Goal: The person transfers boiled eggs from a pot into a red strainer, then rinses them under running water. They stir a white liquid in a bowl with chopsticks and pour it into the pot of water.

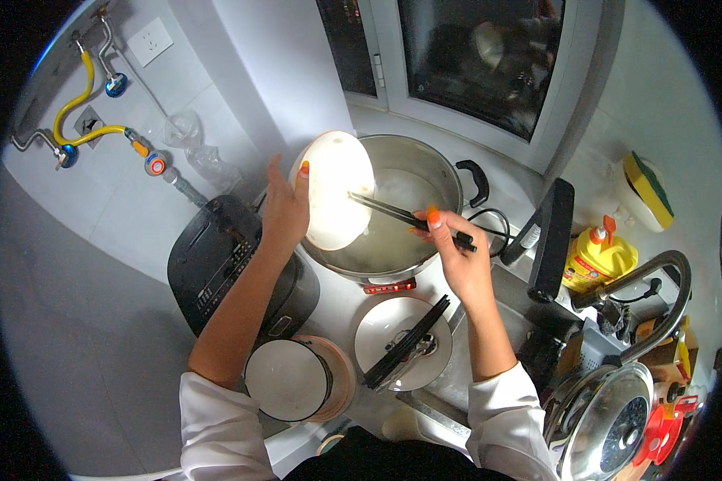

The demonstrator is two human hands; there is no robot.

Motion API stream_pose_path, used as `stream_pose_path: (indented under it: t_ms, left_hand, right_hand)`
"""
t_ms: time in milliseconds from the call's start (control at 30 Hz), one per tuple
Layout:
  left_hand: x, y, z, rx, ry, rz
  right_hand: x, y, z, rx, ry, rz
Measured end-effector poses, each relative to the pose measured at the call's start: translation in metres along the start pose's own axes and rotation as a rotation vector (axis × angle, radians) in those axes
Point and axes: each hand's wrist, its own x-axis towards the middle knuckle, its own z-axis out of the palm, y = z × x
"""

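One white bowl (338,188) is held by your left hand (287,202) over the pot (446,175), and your right hand (457,252) grips chopsticks (389,210).

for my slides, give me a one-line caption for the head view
The left hand holds a white bowl tilted over a large pot, while the right hand holds chopsticks.

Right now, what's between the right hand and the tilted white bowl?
In the head view, slim dark chopsticks run from the right hand toward the bowl.
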Motion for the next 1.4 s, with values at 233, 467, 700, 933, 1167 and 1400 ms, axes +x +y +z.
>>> stream_pose_path:
  t_ms: [233,467,700,933,1167,1400]
  left_hand:
    - [-0.006,0.015,-0.004,0.19,0.013,0.036]
    - [-0.01,0.025,-0.007,0.28,0.049,0.078]
    - [-0.019,0.035,-0.009,0.293,0.053,0.143]
    - [-0.016,0.029,-0.013,0.33,0.087,0.16]
    - [-0.015,0.018,-0.019,0.44,0.181,0.297]
    - [-0.014,0.014,-0.02,0.428,0.165,0.338]
  right_hand:
    - [-0.013,-0.01,0.015,-0.133,-0.114,-0.13]
    - [-0.008,-0.012,0.008,-0.223,-0.098,-0.083]
    - [0.005,-0.023,-0.002,-0.247,-0.001,-0.091]
    - [0.014,-0.045,-0.008,-0.543,0.053,-0.049]
    - [0.022,-0.044,-0.005,-0.73,-0.166,0.037]
    - [0.034,-0.007,0.021,-0.621,-0.369,-0.047]
